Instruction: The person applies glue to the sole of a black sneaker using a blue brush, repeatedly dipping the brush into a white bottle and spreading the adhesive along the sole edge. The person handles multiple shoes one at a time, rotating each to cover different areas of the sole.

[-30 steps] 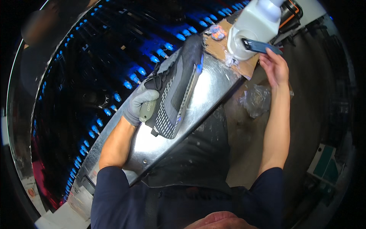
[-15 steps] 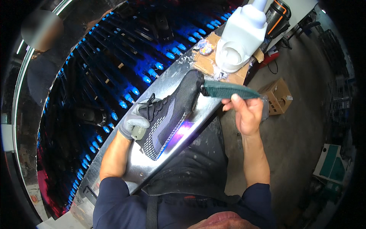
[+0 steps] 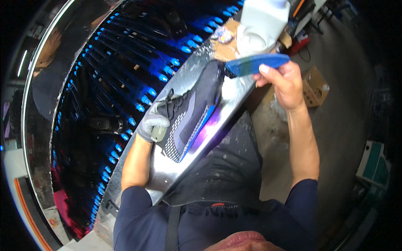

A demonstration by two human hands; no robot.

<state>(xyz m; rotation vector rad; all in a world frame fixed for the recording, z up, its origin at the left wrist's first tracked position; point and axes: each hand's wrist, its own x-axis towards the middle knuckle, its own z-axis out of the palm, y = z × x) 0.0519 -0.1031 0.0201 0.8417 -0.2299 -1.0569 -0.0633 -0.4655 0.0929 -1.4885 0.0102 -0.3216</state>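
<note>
My left hand, in a grey glove, is closed around the grey-green last in the collar of a black and grey knit shoe upper. The upper lies tilted, its rounded toe pointing to the upper right and its laces beside my glove. A blue stripe runs along its lower edge. With my bare right hand I pinch a brush by its broad, flat blue handle. The dark brush end is at the toe; whether it touches cannot be made out.
Below the shoe runs a shiny metal ledge. Left of it is a dark surface with rows of blue-tipped rods and another dark shoe. A white bottle stands on cardboard. A cardboard box is on the floor.
My right hand and the brush have moved up and slightly right. The shoe upper has also shifted upward in view, and the whole view has turned a little. The brush handle now looks bluer.
</note>
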